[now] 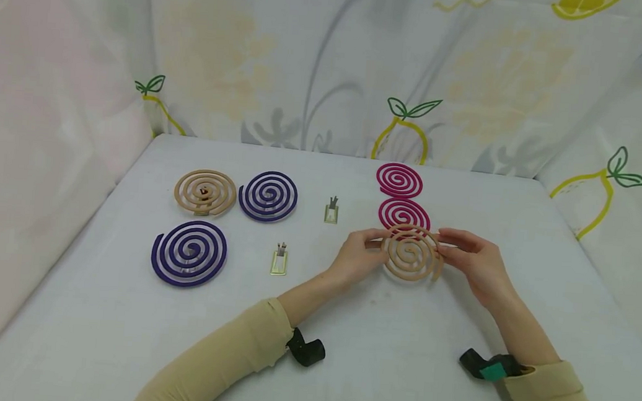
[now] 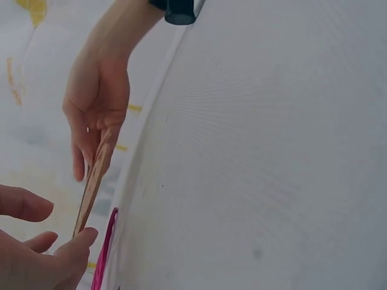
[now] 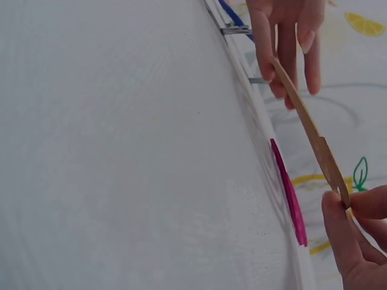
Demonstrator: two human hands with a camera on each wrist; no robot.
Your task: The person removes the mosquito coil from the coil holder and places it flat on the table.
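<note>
A tan mosquito coil (image 1: 410, 251) is held up off the table between both hands. The left hand (image 1: 358, 257) pinches its left edge with thumb and fingers. On the opposite edge, the right hand (image 1: 478, 264) grips it between thumb and fingertips; the right wrist view shows this pinch (image 3: 357, 223) closely. From the side, in the left wrist view, the coil (image 2: 92, 184) appears as a thin tilted strip. Just behind it lie two pink coils (image 1: 404, 214), the nearer one partly covered by the tan coil in the head view.
On the left, another tan coil (image 1: 206, 183) sits over a small metal stand. Two dark blue coils, one farther back (image 1: 268, 197) and one nearer (image 1: 189, 254), lie beside it. Two small metal stands (image 1: 279, 261) (image 1: 331, 212) stand mid-table. Lemon-print cloth (image 1: 341, 65) walls the back.
</note>
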